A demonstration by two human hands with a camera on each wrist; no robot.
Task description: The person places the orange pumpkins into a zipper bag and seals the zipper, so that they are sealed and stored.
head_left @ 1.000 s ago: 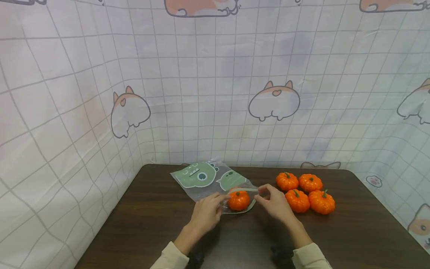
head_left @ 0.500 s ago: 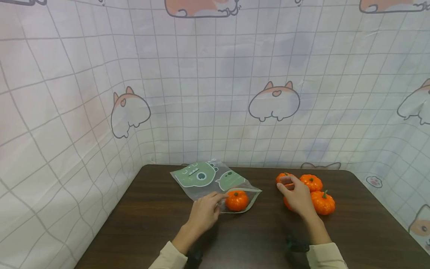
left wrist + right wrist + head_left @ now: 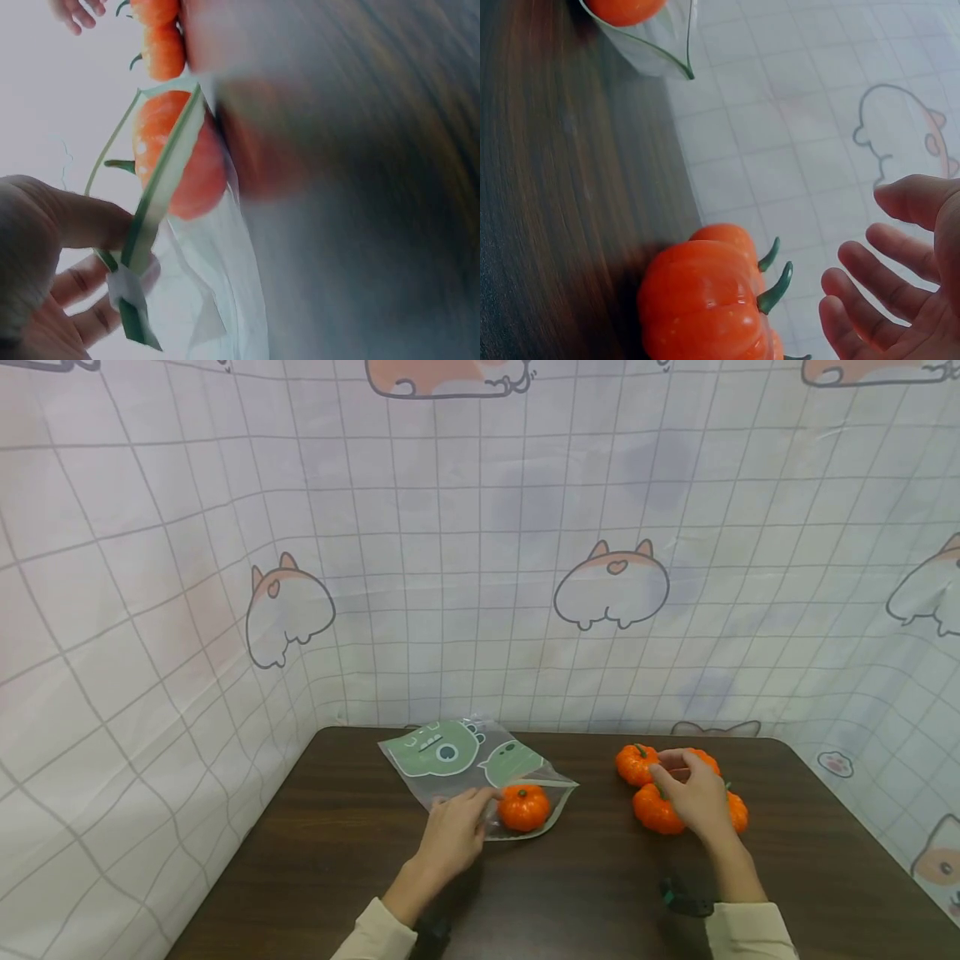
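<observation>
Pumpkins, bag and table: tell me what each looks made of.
Pumpkins: probably plastic or foam, not real; uniform bright orange, slight sheen, moulded green stems. Bag: thin clear plastic film, glossy, with green cartoon print and a green zip strip; the pumpkin inside shows through. Table: dark wood-grain surface, satin; wood or laminate, cannot tell.

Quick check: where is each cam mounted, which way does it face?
Head: looks forward and down at the table; both forearms, left hand, right hand show.
Left wrist: looks along the tabletop at the bagged pumpkin; fingers pinch the bag rim.
Right wrist: low, toward the loose pumpkins; open fingers show.
Shared: both wrist views catch the bag.
</observation>
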